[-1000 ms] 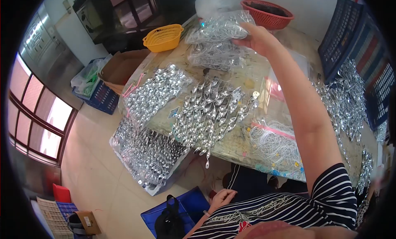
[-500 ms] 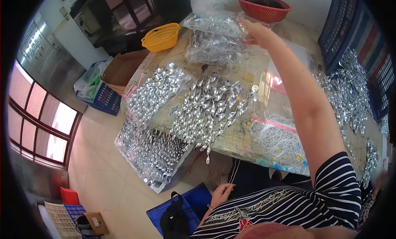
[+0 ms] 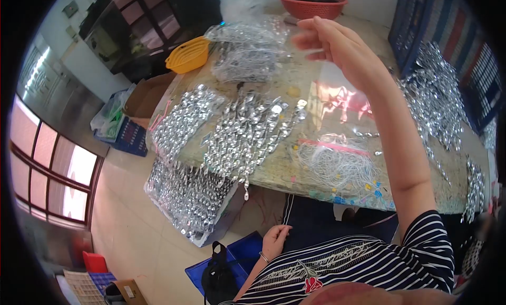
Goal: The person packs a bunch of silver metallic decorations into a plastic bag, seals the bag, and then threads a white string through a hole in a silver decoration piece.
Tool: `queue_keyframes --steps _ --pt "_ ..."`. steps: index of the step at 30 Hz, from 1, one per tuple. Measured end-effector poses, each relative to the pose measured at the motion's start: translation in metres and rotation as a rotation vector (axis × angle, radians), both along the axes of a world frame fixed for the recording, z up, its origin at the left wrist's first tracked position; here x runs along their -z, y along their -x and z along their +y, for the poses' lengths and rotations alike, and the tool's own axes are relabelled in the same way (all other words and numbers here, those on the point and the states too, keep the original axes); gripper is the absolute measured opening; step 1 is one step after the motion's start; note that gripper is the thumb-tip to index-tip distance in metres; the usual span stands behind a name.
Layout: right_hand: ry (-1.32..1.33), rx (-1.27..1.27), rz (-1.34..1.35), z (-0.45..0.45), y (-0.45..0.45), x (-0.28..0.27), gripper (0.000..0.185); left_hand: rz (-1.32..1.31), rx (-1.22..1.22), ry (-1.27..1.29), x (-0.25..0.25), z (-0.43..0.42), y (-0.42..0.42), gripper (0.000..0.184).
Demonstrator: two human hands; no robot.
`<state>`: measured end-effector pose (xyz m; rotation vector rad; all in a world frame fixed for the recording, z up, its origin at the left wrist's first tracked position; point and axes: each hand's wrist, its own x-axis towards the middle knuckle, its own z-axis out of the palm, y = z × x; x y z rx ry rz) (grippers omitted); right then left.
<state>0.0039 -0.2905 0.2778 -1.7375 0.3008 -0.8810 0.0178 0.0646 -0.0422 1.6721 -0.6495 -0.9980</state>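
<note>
My right hand is raised above the far part of the worktable, fingers apart and a little blurred, with nothing in it. Left of it lies a stack of clear plastic bags filled with silvery-white strands. Low at my lap rests my left hand, its fingers curled together and apparently holding nothing. Strings of shiny silver twisted pieces spread over the table's near edge. More silver strings lie to their left. A bundle of white cords with a pink band lies nearest me on the right.
A yellow basket and a red basket stand at the back. Silver strings hang by a blue crate on the right. Below the table edge sits a bag of silver strings. A blue bin stands beside my leg.
My right hand has come away from the bag stack, toward the right, and its fingers are spread. The whole view has shifted slightly. My left hand stays at my lap.
</note>
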Motion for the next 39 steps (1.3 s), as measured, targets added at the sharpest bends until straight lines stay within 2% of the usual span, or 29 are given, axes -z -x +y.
queue_keyframes --steps 1,3,4,7,8,9,14,18,19,23,26,27,30,33,36,38,39 --pt "0.022 -0.035 -0.075 0.026 0.021 -0.005 0.04 -0.018 0.013 -0.014 0.0 -0.001 0.0 0.019" --pt "0.095 -0.129 -0.128 0.07 0.07 -0.017 0.051 -0.054 0.016 -0.002 0.001 -0.004 0.002 0.019" --pt "0.107 -0.138 -0.177 0.094 0.095 -0.02 0.05 -0.085 0.023 0.004 0.001 -0.007 0.003 0.018" --pt "0.145 -0.148 -0.299 0.128 0.153 -0.019 0.049 -0.098 0.016 -0.028 0.002 -0.009 0.006 0.016" --pt "0.167 -0.152 -0.329 0.135 0.17 -0.017 0.049 -0.188 0.017 0.055 -0.011 -0.016 0.011 0.016" --pt "0.179 -0.167 -0.371 0.143 0.181 -0.012 0.048 -0.21 0.037 0.032 -0.01 -0.021 0.009 0.016" --pt "0.212 -0.169 -0.473 0.153 0.225 0.001 0.046 -0.291 0.018 0.001 -0.003 -0.026 0.015 0.016" --pt "0.219 -0.142 -0.523 0.146 0.249 0.008 0.044 -0.474 -0.002 -0.052 -0.012 -0.036 0.021 0.015" --pt "0.22 -0.139 -0.53 0.144 0.253 0.01 0.043 -0.56 0.026 0.021 -0.008 -0.037 0.019 0.015" --pt "0.228 -0.141 -0.564 0.136 0.268 0.019 0.041 -0.627 0.009 0.069 0.01 -0.034 0.012 0.017" --pt "0.228 -0.158 -0.587 0.129 0.276 0.027 0.04 -0.847 0.063 -0.096 0.011 -0.031 0.012 0.017" --pt "0.226 -0.157 -0.594 0.124 0.277 0.029 0.039 -0.621 0.021 -0.037 0.009 -0.031 0.012 0.017" --pt "0.222 -0.18 -0.612 0.12 0.279 0.036 0.038 -0.661 0.015 -0.032 0.014 -0.03 0.009 0.017" --pt "0.205 -0.197 -0.634 0.111 0.275 0.04 0.036 -0.875 0.087 0.006 0.019 -0.029 0.005 0.017" --pt "0.186 -0.208 -0.642 0.103 0.272 0.043 0.035 -0.633 0.001 -0.097 0.009 -0.032 0.01 0.017" --pt "0.173 -0.212 -0.648 0.098 0.269 0.046 0.034 -0.537 0.008 -0.111 0.072 -0.003 -0.026 0.017" --pt "0.167 -0.213 -0.651 0.096 0.269 0.047 0.033 -0.536 0.007 -0.117 0.073 -0.002 -0.027 0.017"
